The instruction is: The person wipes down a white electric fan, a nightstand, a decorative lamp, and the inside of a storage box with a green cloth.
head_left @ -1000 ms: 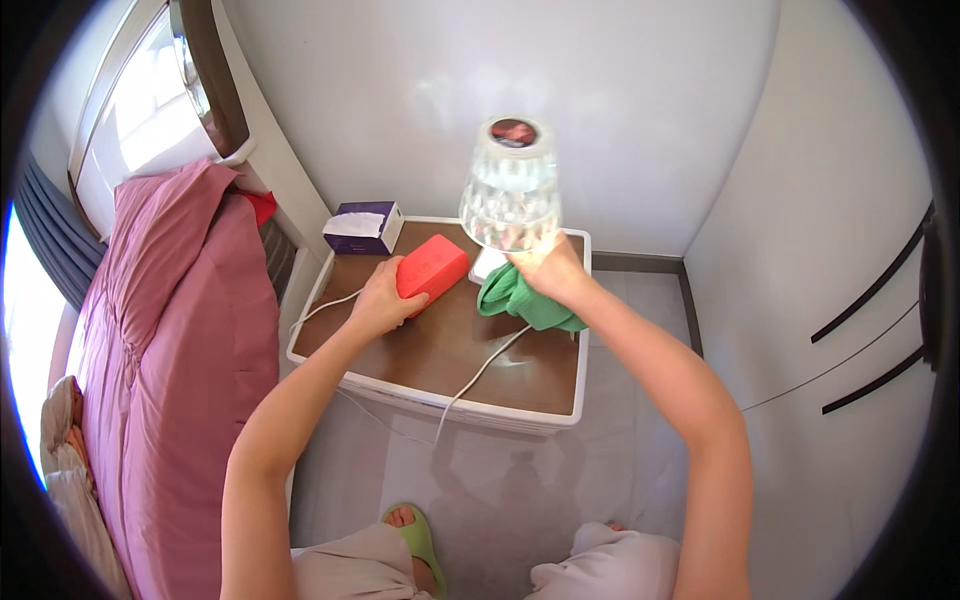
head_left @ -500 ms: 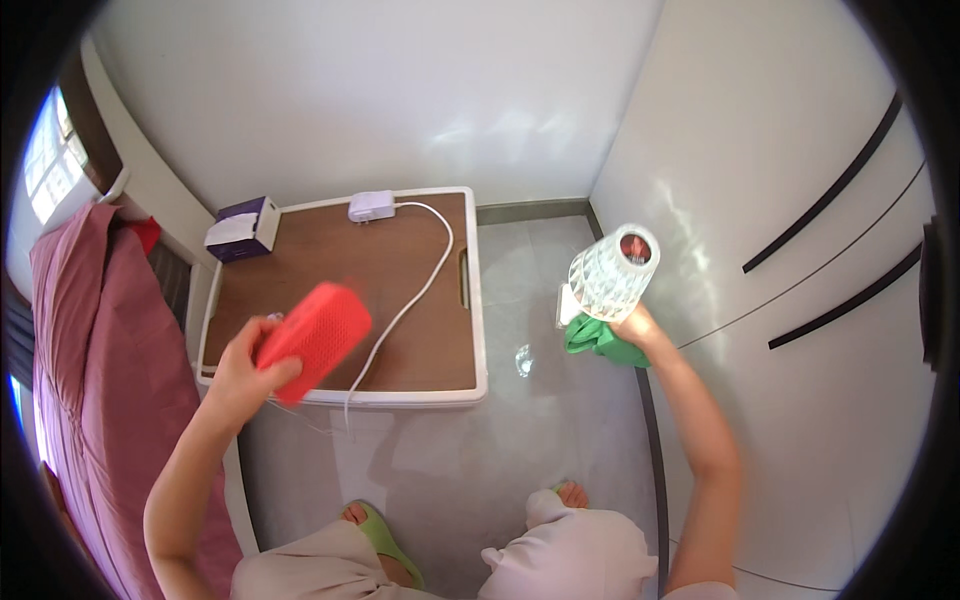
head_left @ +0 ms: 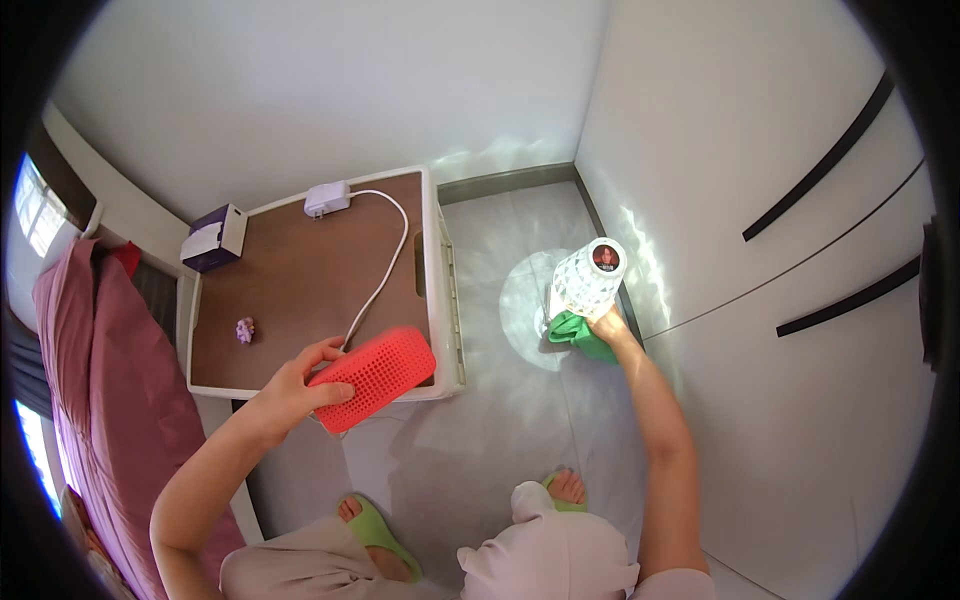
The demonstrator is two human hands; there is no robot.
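Note:
My left hand (head_left: 298,392) grips a red perforated plastic basket (head_left: 380,376) by its left end, thumb on the near side. It is tilted above the near right corner of a brown-topped storage box with a white rim (head_left: 228,390). Over the floor to the right, my right hand (head_left: 606,324) is closed on a faceted clear table lamp (head_left: 586,284) and a green cloth (head_left: 588,340) bunched beneath it. The lamp leans, its round end with a reddish disc facing up. Most of my right fingers are hidden behind the lamp and cloth.
On the box top lie a white charger (head_left: 326,199) with its white cable (head_left: 404,232), a tissue box (head_left: 214,238) and a small pink-purple trinket (head_left: 245,329). Pink bedding (head_left: 120,390) borders the left. White cabinet doors with black handles (head_left: 825,160) stand on the right.
The red basket has moved right and nearer to me, uncovering the pink-purple trinket. The lamp and cloth have come slightly nearer, and a round patch of light now shows on the floor.

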